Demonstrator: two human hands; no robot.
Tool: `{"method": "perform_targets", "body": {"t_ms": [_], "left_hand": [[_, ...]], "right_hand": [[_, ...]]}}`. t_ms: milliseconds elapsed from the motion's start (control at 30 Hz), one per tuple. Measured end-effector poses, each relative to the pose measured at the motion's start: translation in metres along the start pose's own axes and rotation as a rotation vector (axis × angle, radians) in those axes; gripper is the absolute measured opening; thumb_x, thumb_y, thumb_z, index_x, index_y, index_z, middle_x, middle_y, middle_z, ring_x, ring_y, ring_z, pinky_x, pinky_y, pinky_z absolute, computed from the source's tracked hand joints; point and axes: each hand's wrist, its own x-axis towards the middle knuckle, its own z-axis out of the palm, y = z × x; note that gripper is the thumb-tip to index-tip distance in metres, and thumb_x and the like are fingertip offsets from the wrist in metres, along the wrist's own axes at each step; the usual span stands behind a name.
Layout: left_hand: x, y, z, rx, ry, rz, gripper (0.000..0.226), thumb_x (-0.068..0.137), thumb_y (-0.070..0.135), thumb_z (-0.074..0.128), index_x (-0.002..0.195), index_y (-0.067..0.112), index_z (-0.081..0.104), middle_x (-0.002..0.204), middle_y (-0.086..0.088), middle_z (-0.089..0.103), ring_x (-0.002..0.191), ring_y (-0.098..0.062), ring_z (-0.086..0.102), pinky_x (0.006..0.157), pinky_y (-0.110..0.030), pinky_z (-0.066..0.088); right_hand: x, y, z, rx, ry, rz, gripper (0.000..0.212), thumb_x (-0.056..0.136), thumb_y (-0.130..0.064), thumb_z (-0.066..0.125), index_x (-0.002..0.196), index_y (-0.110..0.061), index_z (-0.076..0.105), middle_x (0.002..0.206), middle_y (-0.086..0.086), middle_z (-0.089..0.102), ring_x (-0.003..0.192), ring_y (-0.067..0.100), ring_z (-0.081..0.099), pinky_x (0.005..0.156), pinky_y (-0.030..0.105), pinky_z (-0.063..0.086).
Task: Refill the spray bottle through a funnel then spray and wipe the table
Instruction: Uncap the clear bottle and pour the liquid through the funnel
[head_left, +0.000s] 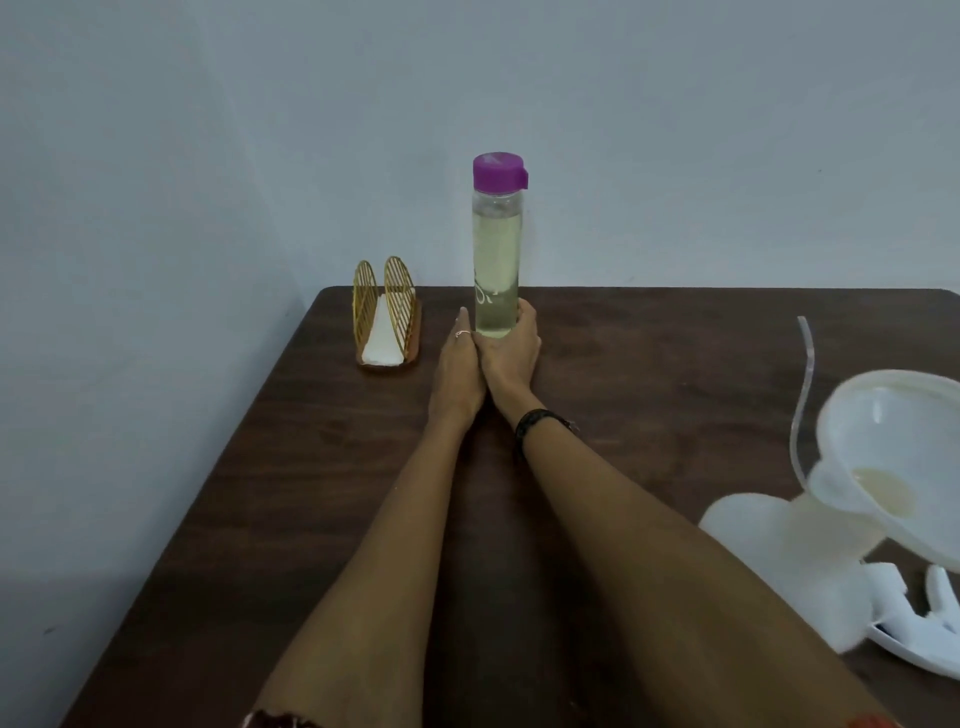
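**Both hands on the tall bottle at the far edge**

Dark wooden table (649, 374) fills the view. At the right, the white spray bottle (769, 556) carries a funnel (893, 441) holding pale liquid. Far centre, a clear bottle (496, 270) with a purple cap stands upright, right hand (511, 348) wrapped round its base, left hand (460, 358) pressed alongside. Napkin holder (387, 317) sits just left.

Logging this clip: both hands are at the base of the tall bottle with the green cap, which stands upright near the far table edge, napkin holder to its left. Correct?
Not quite: in the head view the cap is purple, not green. The rest holds: left hand and right hand at the base of the upright tall bottle, napkin holder to its left.
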Motion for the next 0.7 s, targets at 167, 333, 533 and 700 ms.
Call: {"method": "perform_targets", "body": {"t_ms": [167, 333, 533, 700], "left_hand": [[0.014, 0.000, -0.002, -0.093, 0.011, -0.045, 0.052, 0.096, 0.030, 0.023, 0.146, 0.017, 0.022, 0.146, -0.007, 0.039, 0.131, -0.021, 0.040, 0.107, -0.033, 0.033], [0.010, -0.002, -0.002, 0.059, 0.036, 0.060, 0.043, 0.094, 0.014, 0.039, 0.137, 0.013, 0.033, 0.128, -0.010, 0.056, 0.112, -0.022, 0.055, 0.088, -0.029, 0.043], [-0.005, -0.005, -0.011, 0.015, 0.042, 0.027, 0.036, 0.085, 0.008, 0.059, 0.120, 0.007, 0.051, 0.114, -0.011, 0.064, 0.105, -0.022, 0.060, 0.086, -0.028, 0.048], [-0.048, -0.002, -0.020, 0.006, 0.058, 0.024, 0.032, 0.080, 0.007, 0.065, 0.111, 0.006, 0.056, 0.107, -0.010, 0.066, 0.099, -0.020, 0.062, 0.081, -0.025, 0.047]], "right_hand": [[0.014, 0.001, 0.011, -0.086, 0.070, -0.030, 0.060, 0.073, -0.027, 0.072, 0.126, -0.016, 0.048, 0.118, 0.004, 0.061, 0.111, 0.023, 0.055, 0.096, 0.041, 0.044], [0.010, 0.002, 0.008, -0.065, 0.062, -0.041, 0.051, 0.073, -0.026, 0.073, 0.117, -0.015, 0.051, 0.111, 0.003, 0.063, 0.102, 0.021, 0.058, 0.088, 0.038, 0.049], [-0.013, 0.001, -0.019, -0.042, -0.045, -0.063, 0.050, 0.070, -0.018, 0.076, 0.114, -0.014, 0.052, 0.105, 0.002, 0.066, 0.089, 0.011, 0.058, 0.069, 0.009, 0.037], [-0.051, 0.004, -0.041, -0.057, -0.093, -0.083, 0.049, 0.068, -0.020, 0.079, 0.111, -0.015, 0.054, 0.102, 0.003, 0.068, 0.092, 0.015, 0.063, 0.077, 0.021, 0.048]]}}
